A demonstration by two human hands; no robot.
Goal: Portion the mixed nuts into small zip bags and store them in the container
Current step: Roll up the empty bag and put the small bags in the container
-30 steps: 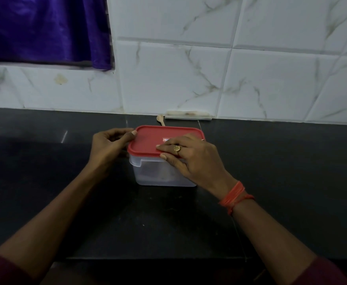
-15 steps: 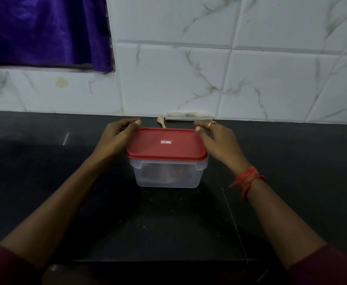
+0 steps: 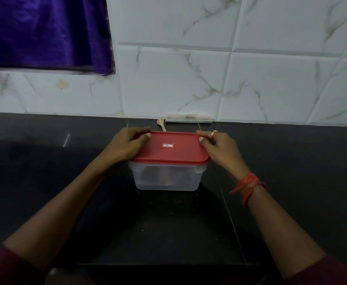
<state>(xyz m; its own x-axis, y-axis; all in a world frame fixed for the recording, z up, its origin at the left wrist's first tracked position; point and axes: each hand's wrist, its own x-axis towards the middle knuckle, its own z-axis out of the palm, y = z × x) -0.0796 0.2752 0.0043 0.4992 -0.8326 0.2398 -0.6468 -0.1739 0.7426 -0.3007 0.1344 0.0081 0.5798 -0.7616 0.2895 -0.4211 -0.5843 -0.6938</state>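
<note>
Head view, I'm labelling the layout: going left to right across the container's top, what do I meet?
Left hand → red lid → right hand → orange wrist threads.

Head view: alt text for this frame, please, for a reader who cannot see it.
The left hand and right hand grip opposite ends of the red lid on a clear container standing on a dark counter. A small spoon lies behind it, near the white tiled wall; a purple curtain hangs upper left.

Clear container (image 3: 167, 179), red lid (image 3: 171, 148) on, upright
</note>
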